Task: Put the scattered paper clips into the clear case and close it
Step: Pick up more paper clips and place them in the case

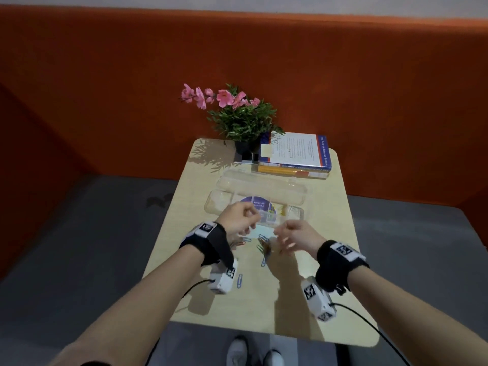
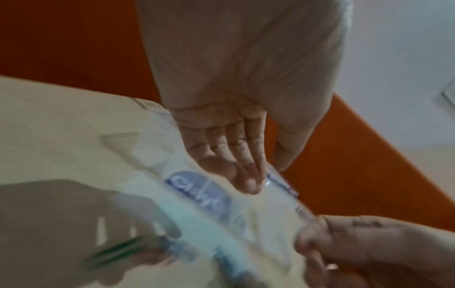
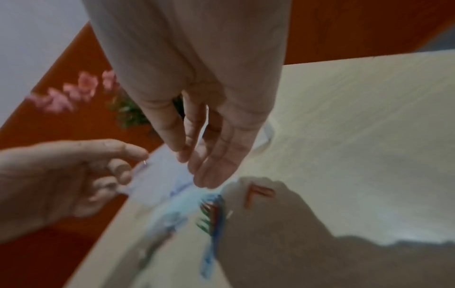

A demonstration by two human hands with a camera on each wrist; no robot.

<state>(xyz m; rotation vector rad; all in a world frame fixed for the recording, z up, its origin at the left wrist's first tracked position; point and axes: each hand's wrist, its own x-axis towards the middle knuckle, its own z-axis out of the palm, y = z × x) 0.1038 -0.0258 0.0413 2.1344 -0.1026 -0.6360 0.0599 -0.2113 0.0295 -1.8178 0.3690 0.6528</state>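
While our left hand (image 1: 239, 220) hovers loosely curled and empty at nine o'clock, paper clips (image 1: 264, 247) lie scattered at six o'clock of the open clear case (image 1: 260, 196); light, slippery wire, best pinched edgewise. Our right hand (image 1: 297, 237) hangs relaxed, empty.

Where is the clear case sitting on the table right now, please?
In the head view the clear case lies open mid-table, just beyond both hands and in front of the stacked books.
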